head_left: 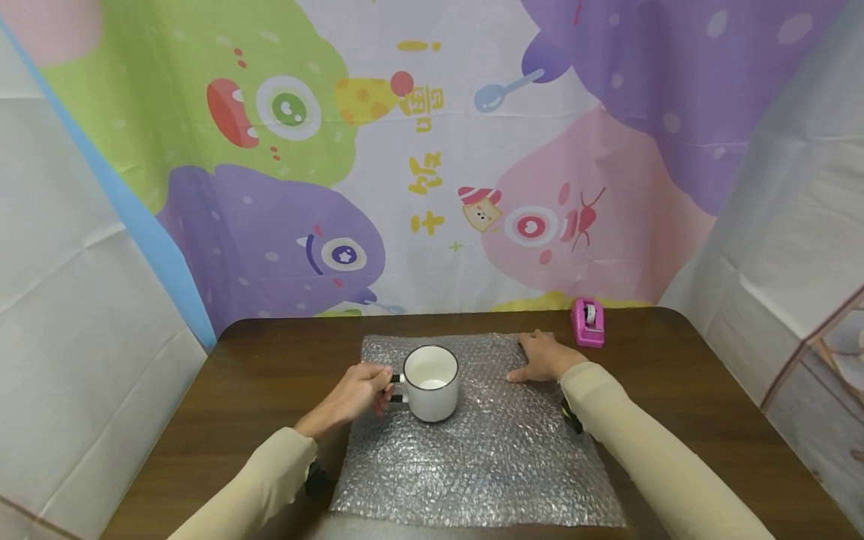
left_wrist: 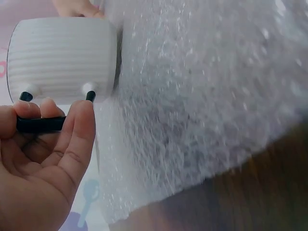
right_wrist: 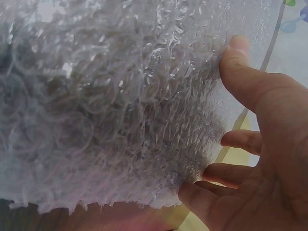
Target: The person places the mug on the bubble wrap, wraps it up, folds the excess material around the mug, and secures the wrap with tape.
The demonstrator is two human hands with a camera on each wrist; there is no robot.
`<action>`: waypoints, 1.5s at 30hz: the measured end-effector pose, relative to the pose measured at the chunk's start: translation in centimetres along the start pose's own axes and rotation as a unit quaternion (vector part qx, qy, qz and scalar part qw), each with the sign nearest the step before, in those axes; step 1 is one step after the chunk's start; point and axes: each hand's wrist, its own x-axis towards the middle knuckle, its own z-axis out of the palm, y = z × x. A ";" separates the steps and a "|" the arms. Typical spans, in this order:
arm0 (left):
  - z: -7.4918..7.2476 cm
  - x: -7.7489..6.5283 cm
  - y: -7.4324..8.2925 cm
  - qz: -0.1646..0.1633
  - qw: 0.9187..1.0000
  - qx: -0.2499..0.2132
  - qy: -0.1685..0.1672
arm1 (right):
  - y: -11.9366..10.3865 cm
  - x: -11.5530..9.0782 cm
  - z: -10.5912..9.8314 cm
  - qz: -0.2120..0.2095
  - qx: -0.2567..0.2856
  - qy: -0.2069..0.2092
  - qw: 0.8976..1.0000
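A white mug with a dark rim and black handle is upright over the left part of a sheet of bubble wrap. My left hand holds the mug by its handle; the left wrist view shows fingers and thumb curled round the black handle and the mug's ribbed side. Whether the base touches the wrap is hard to tell. At the wrap's far right corner, my right hand rests with thumb and fingers spread. In the right wrist view its fingertips touch the bubble wrap's edge.
A pink tape dispenser stands at the back right of the brown wooden table, just beyond my right hand. Behind the table hangs a curtain with cartoon monsters, and pale cloth hangs at the sides.
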 end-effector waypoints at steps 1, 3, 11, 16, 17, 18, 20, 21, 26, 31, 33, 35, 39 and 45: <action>0.1 0.0 0.0 0.001 1.000 -0.002 -0.003 | 0.0 0.0 0.0 -0.002 0.001 0.000 1.000; 0.3 0.1 0.1 0.006 1.000 -0.004 -0.007 | -0.1 0.0 0.0 -0.001 0.002 -0.002 1.000; 1.5 0.5 0.3 0.023 1.000 -0.002 -0.014 | -0.2 -0.1 0.0 0.004 0.008 -0.001 1.000; 2.2 0.7 0.5 0.024 0.999 -0.008 -0.022 | 0.0 -0.1 0.0 0.003 0.001 0.001 1.000; 2.3 0.8 0.5 0.027 0.999 -0.007 -0.024 | 0.1 -0.1 0.0 0.003 0.000 0.001 1.000; 2.5 0.8 0.7 0.027 0.999 -0.007 -0.024 | 0.1 -0.1 0.0 0.003 -0.001 0.002 1.000; 2.8 0.9 0.8 0.027 0.999 -0.007 -0.024 | 0.1 0.0 0.0 0.002 -0.003 0.003 1.000; 3.0 1.0 0.9 0.026 0.999 -0.002 -0.024 | 0.1 0.0 0.1 0.001 -0.002 0.004 1.000; 3.9 1.3 1.0 0.024 0.999 -0.003 -0.028 | 0.1 0.0 0.4 0.000 0.004 0.001 1.000; 4.4 1.6 1.1 0.028 0.999 0.002 -0.029 | 0.0 0.1 0.6 0.002 0.001 0.005 1.000; 4.3 1.6 1.1 0.026 0.999 0.000 -0.028 | 0.0 0.2 0.6 0.001 -0.001 0.007 1.000; 4.2 1.7 1.2 0.022 0.999 -0.002 -0.028 | 0.0 0.2 0.6 -0.001 -0.001 0.008 1.000; 4.0 1.6 1.3 0.026 0.999 0.001 -0.027 | 0.1 0.3 0.5 0.000 -0.006 0.005 1.000; 4.1 1.7 1.4 0.035 0.999 0.001 -0.027 | 0.2 0.1 0.2 0.000 -0.003 0.004 1.000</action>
